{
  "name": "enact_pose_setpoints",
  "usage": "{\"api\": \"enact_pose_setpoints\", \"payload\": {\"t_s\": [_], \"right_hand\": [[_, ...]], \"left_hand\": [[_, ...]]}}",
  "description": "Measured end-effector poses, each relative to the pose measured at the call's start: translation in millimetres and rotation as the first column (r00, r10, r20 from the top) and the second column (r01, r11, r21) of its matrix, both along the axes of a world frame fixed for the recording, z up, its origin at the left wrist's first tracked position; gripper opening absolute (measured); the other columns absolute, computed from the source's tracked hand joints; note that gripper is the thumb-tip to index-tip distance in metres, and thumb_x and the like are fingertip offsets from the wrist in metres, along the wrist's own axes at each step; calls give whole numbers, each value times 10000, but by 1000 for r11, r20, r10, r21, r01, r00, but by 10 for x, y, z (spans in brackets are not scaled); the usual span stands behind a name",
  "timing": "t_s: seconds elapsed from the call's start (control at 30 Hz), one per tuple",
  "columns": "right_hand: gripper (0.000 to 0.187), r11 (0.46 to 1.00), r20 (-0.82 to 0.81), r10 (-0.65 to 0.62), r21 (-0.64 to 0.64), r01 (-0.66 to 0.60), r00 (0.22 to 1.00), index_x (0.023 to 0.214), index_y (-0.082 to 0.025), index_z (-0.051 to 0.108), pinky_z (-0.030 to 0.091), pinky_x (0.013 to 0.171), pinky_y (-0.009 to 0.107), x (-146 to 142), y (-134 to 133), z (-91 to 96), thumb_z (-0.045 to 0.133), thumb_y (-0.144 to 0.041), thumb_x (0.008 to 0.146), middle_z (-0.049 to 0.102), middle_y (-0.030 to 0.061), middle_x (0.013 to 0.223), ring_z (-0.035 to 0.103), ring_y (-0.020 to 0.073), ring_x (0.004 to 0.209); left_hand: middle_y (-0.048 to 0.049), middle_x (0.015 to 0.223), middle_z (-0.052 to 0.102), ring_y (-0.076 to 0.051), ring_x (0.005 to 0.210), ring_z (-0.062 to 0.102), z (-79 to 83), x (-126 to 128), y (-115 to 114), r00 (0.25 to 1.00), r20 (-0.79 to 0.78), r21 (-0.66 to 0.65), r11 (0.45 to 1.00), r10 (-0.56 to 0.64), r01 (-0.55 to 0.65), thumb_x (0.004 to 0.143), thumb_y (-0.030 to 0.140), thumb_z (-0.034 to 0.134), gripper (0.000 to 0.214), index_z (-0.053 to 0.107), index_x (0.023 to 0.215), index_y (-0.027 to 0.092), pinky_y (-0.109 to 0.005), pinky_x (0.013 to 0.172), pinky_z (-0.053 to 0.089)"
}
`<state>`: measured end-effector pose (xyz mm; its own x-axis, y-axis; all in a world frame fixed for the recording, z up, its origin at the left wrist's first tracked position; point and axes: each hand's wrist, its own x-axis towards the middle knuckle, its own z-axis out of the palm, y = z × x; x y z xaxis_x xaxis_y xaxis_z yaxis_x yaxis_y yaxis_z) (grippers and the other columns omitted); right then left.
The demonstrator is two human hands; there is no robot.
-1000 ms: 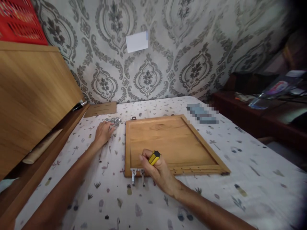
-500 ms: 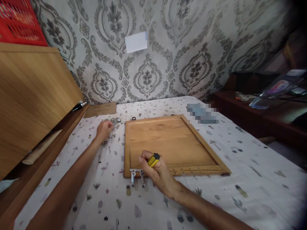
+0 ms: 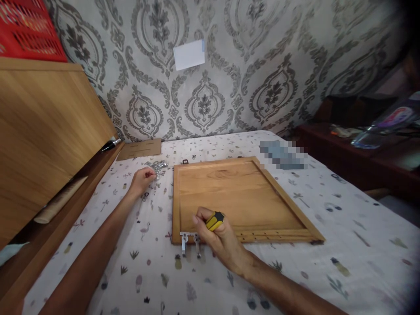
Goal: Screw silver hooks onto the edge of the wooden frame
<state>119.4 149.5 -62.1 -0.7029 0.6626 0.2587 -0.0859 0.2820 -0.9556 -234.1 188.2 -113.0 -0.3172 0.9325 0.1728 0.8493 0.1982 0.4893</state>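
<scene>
My right hand [image 3: 223, 238] is wrapped round a screwdriver with a yellow and black handle [image 3: 215, 221]; its shaft is hidden by my fingers. It hovers over the near edge of a framed wooden panel [image 3: 226, 192] lying flat. Two metal hinges [image 3: 184, 245] sit on the panel's near left corner, just left of that hand, their arms sticking out past the edge. My left hand [image 3: 141, 181] is left of the panel, thumb and fingers pinched together beside a small pile of shiny metal hardware [image 3: 159, 165]. Whatever the pinch holds is too small to make out.
A patterned sheet [image 3: 157, 280] lies under everything. Flat cardboard [image 3: 139, 149] is at the back left, beside a wooden cabinet [image 3: 52, 144] with a red basket [image 3: 36, 39] on top. A pixelated object [image 3: 282, 155] lies back right; a plastic bottle [image 3: 383, 122] is farther right.
My left hand has drawn back slightly from the metal hardware, which now shows more. My right hand still grips the screwdriver near the hinges. The view has shifted a little.
</scene>
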Motion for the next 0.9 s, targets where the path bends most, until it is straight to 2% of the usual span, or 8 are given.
{"api": "enact_pose_setpoints", "payload": {"t_s": [0.43, 0.67, 0.9], "right_hand": [[482, 1000, 11, 14, -18, -14, 1000, 657, -230, 345, 275, 511, 257, 29, -19, 46, 468, -554, 992, 318, -68, 575, 296, 93, 526], [471, 1000, 13, 14, -27, -13, 1000, 663, -233, 348, 303, 546, 262, 32, -23, 66, 469, -550, 989, 322, -64, 596, 330, 103, 555], [454, 1000, 9, 19, -3, -19, 1000, 662, -231, 356, 288, 529, 261, 26, -15, 61, 461, -527, 990, 323, -63, 594, 319, 101, 550]], "left_hand": [[-105, 1283, 634, -245, 1100, 652, 16, 87, -66, 1000, 14, 39, 999, 26, -26, 988, 381, 636, 350, 617, 1268, 172, -459, 933, 582], [-97, 1265, 641, -252, 1082, 659, 78, 47, -166, 982, 185, 54, 997, 36, -47, 978, 389, 649, 366, 621, 1261, 158, -449, 907, 591], [-97, 1222, 654, -229, 1035, 671, 122, 93, -451, 916, 394, -53, 997, 70, -53, 990, 395, 633, 356, 618, 1251, 154, -431, 879, 599]]}}
